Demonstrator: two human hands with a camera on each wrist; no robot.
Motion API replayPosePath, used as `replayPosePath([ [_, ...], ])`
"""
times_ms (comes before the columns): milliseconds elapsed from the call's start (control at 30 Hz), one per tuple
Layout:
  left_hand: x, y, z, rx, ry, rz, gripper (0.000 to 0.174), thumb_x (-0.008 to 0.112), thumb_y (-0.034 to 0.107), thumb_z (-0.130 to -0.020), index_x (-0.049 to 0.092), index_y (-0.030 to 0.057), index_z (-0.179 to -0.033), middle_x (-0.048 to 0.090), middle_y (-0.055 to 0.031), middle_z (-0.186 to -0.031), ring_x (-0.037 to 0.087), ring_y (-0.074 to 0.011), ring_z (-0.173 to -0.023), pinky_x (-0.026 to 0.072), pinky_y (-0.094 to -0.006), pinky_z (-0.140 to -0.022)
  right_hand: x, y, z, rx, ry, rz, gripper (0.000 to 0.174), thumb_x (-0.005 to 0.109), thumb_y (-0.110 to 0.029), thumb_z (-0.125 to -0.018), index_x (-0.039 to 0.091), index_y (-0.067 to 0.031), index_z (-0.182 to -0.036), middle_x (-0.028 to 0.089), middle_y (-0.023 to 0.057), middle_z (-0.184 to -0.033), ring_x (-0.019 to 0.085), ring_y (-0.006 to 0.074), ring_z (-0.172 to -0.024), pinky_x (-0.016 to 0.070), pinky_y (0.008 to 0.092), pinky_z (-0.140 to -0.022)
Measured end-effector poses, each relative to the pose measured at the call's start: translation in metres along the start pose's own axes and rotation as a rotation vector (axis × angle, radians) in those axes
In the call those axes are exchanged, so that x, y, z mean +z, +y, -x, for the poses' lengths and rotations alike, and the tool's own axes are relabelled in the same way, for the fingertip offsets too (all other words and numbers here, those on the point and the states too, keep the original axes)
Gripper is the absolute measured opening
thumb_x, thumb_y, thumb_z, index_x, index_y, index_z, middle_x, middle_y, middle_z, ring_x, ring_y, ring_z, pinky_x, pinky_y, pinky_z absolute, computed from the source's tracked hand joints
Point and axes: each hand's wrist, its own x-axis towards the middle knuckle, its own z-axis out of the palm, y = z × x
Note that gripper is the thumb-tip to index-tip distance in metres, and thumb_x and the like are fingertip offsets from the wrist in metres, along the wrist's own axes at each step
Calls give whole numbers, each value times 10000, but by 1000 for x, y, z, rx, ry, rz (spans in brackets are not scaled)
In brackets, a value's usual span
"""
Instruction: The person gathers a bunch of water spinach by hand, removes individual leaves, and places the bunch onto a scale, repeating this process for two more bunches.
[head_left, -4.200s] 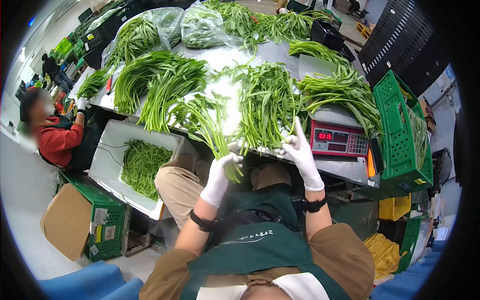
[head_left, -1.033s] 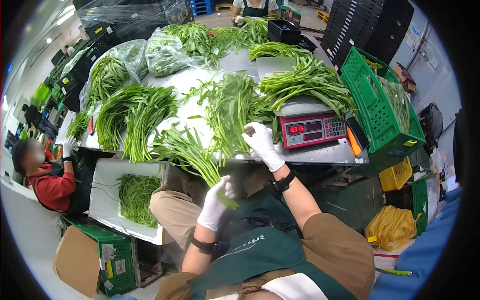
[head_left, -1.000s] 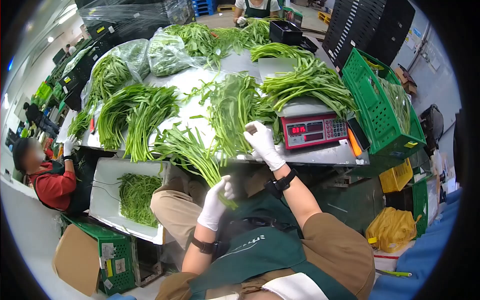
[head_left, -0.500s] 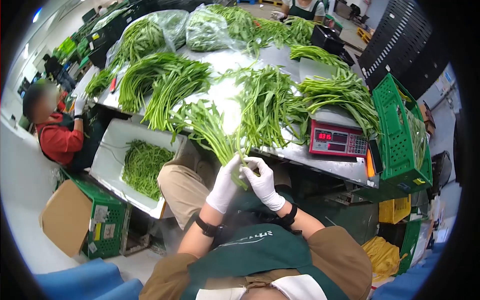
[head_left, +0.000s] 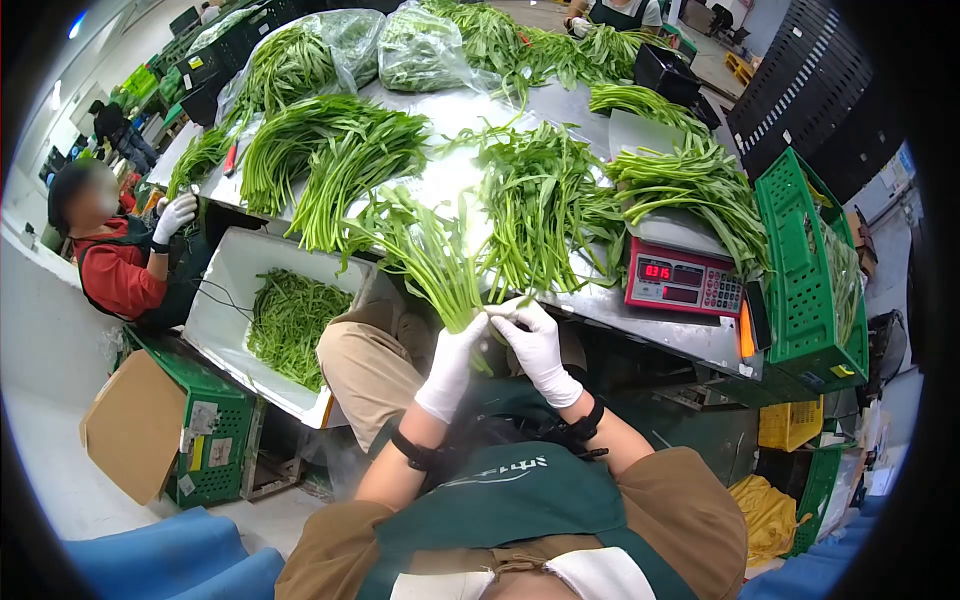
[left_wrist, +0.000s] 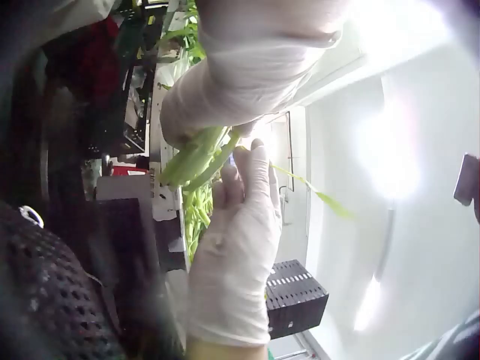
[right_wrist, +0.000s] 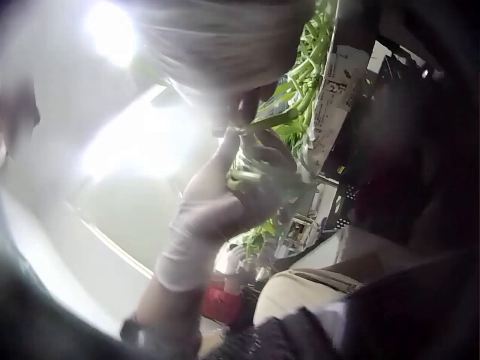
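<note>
Along the near edge of a metal table (head_left: 455,170), the left hand (head_left: 450,368) is clamped round a bunch (head_left: 435,275), leafy end out over the top; right hand (head_left: 537,352)'s pinching a stem (left_wrist: 298,178). Red scale (head_left: 685,280) at right, white bin (head_left: 222,285) lower left, black crates (head_left: 810,95) stacked beyond.

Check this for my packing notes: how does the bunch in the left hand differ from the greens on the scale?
The held bunch is gripped in the left hand, while the scale greens lie on the red scale with no hand touching them. The held bunch slants, leaves fanning away from that hand; the scale greens lie more sideways. The held bunch looks slimmer than the fuller scale greens. Both are green, leafy and long-stemmed.
</note>
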Motion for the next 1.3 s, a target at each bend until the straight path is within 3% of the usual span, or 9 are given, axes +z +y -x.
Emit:
replayPosePath([
  [200, 7, 12, -3, -32, -37, 218, 309, 686, 210, -920, 611, 30, -1160, 641, -47, -983, 633, -151, -890, 527, -287, -788, -13, -25, 13, -592, -60, 331, 211, 764, -49, -737, 718, -106, -936, 718, 39, -893, 662, 230, -773, 501, 319, -702],
  [367, -1, 3, -4, -84, -81, 144, 295, 687, 181, -914, 600, 34, -1154, 635, -42, -951, 646, -175, -866, 562, -337, -779, -29, -123, -28, -468, 661, -181, 295, 418, -260, -1059, 520, -59, -869, 528, 39, -755, 482, 109, -649, 383, 281, -589],
  [433, -7, -16, -13, -70, -194, 226, 344, 652, 201, -935, 558, 27, -1216, 620, -53, -1012, 623, -154, -912, 538, -317, -810, -13, -130, -38, -475, 534, -481, 221, 520, -257, -1011, 560, -40, -1011, 547, 48, -810, 500, 120, -684, 405, 302, -606],
  [567, -39, -80, -43, 13, -539, 496, 405, 491, 255, -1029, 457, 5, -1347, 567, -78, -1190, 543, -127, -1116, 467, -299, -937, 75, -98, -53, -584, -395, 515, 408, 721, -222, -808, 634, -34, -1159, 629, 99, -856, 611, 266, -766, 499, 385, -705],
  [633, -11, -38, -13, -40, -491, 772, 371, 513, 232, -1019, 502, -3, -1305, 598, -46, -1121, 584, -132, -1026, 487, -282, -894, 73, -72, -54, -535, -269, 408, 297, 733, -226, -802, 682, -77, -1054, 645, 96, -850, 630, 309, -789, 514, 392, -721],
  [700, -22, -46, -21, 166, 0, -71, 332, 580, 189, -981, 556, -12, -1245, 638, -40, -1022, 627, -137, -892, 518, -273, -797, 42, -48, -51, -453, -28, 514, 309, 786, -248, -745, 676, -93, -989, 632, 86, -818, 629, 275, -741, 510, 370, -685],
  [733, 3, -9, 7, 32, 96, 69, 285, 655, 142, -928, 612, -15, -1162, 673, -44, -931, 646, -126, -776, 521, -252, -684, 28, -43, -50, -398, 11, 579, 294, 805, -259, -718, 661, -94, -915, 630, 86, -812, 629, 262, -720, 505, 361, -657],
  [933, 22, -20, 6, 133, 96, -244, 243, 702, 125, -897, 644, -16, -1086, 672, -50, -845, 627, -104, -671, 499, -231, -602, -10, -9, -30, 113, -174, 722, 280, 676, -355, -852, 653, -77, -876, 647, 103, -765, 627, 312, -746, 502, 418, -679],
  [1300, 11, -24, 13, -103, -79, 99, 261, 649, 176, -932, 585, 21, -1132, 599, -7, -858, 567, -88, -713, 467, -226, -599, -31, 3, -29, -611, -212, 920, 193, 686, -296, -831, 615, -136, -748, 531, 45, -658, 557, 243, -633, 467, 367, -605],
])
